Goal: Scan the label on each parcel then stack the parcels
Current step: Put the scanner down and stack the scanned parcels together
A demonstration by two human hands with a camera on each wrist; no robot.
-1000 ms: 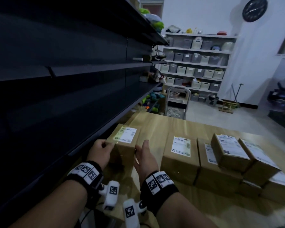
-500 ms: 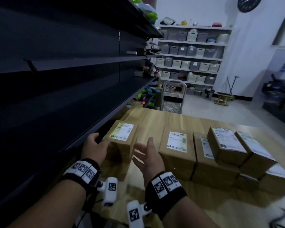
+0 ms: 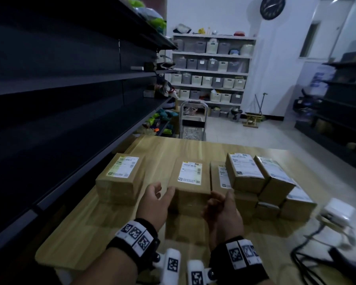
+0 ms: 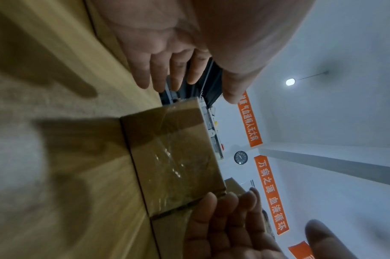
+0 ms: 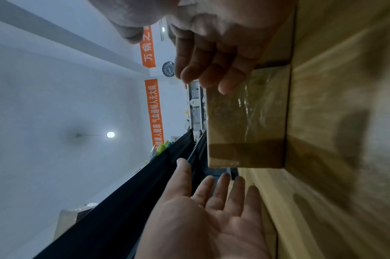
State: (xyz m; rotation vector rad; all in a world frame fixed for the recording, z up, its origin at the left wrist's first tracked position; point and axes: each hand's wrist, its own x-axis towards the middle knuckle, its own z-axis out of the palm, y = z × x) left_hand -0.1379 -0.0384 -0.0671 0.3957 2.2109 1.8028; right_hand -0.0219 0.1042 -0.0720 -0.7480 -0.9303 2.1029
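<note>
Several brown cardboard parcels with white labels lie on the wooden table (image 3: 103,233). One parcel (image 3: 119,177) lies alone at the left by the dark shelving. The middle parcel (image 3: 190,182) lies flat, label up; its taped near end shows in the wrist views (image 4: 171,157) (image 5: 245,122). My left hand (image 3: 162,192) (image 4: 162,77) is open just left of its near end, palm turned inward. My right hand (image 3: 220,200) (image 5: 211,75) is open just right of it, fingers loosely bent. Neither hand holds anything. More parcels (image 3: 253,177) are piled at the right.
Dark shelving (image 3: 70,120) runs along the table's left edge. A white scanner (image 3: 337,212) with a cable lies at the right near the pile. Beyond the table stand a cart (image 3: 193,120) and white shelves of bins (image 3: 210,68).
Both hands let go of the left parcel, which now lies by the shelving. They moved right to either side of the middle parcel's near end.
</note>
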